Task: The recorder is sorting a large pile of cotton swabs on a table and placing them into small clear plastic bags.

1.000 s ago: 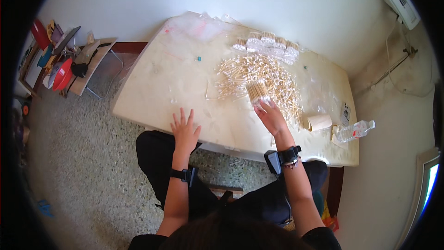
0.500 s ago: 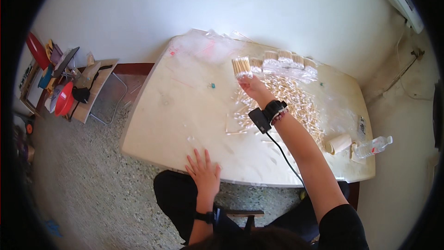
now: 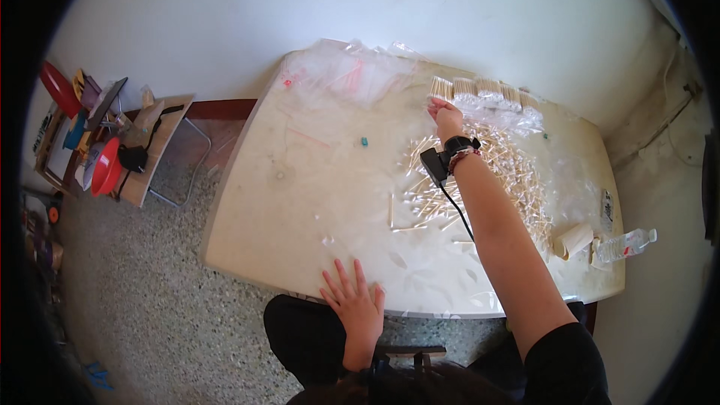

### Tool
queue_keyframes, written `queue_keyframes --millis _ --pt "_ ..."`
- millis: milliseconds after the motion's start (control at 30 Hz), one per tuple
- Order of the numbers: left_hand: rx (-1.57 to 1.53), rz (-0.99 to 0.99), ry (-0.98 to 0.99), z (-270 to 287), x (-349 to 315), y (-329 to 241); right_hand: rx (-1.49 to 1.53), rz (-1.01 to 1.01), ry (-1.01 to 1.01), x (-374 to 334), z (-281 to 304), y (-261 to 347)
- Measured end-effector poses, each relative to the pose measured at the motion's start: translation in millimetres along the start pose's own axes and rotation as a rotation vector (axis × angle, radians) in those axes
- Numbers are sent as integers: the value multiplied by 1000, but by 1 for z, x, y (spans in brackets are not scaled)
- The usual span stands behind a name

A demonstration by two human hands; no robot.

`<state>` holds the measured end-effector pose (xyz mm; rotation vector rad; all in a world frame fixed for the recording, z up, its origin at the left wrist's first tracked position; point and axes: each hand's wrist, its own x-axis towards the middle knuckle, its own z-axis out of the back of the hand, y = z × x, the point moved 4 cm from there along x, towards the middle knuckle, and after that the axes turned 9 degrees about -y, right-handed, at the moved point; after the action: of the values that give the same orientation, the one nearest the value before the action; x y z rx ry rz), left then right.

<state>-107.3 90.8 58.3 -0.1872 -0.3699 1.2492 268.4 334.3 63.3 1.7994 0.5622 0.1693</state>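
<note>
With fingers spread, my left hand rests at the near edge of the table, nothing in it. My right hand reaches to the far side and has its fingers closed at the lower end of a bagged pack of cotton swabs. That pack stands at the left end of a row of similar swab packs, their tips upward. Below my right wrist spreads a big loose heap of cotton swabs. A few single swabs lie at its left fringe.
Clear plastic bags lie at the table's far left. A small green piece sits mid-table. At the right are a beige roll and a plastic bottle lying over the edge. A red bowl stands on a side stand.
My right hand has carried the swab pack to the right and set it against the left end of the row. My left hand stays flat at the table edge. The view has shifted slightly.
</note>
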Motion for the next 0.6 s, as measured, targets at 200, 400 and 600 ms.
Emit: queue_keyframes --millis 200,400,600 --pt "18 -7 -3 -3 0 -3 36 -88 5 10 5 0" --pt "10 3 12 1 -2 0 -23 -83 22 -13 -7 -1" --pt "34 -26 6 0 -4 0 -115 -121 -72 -30 6 10"
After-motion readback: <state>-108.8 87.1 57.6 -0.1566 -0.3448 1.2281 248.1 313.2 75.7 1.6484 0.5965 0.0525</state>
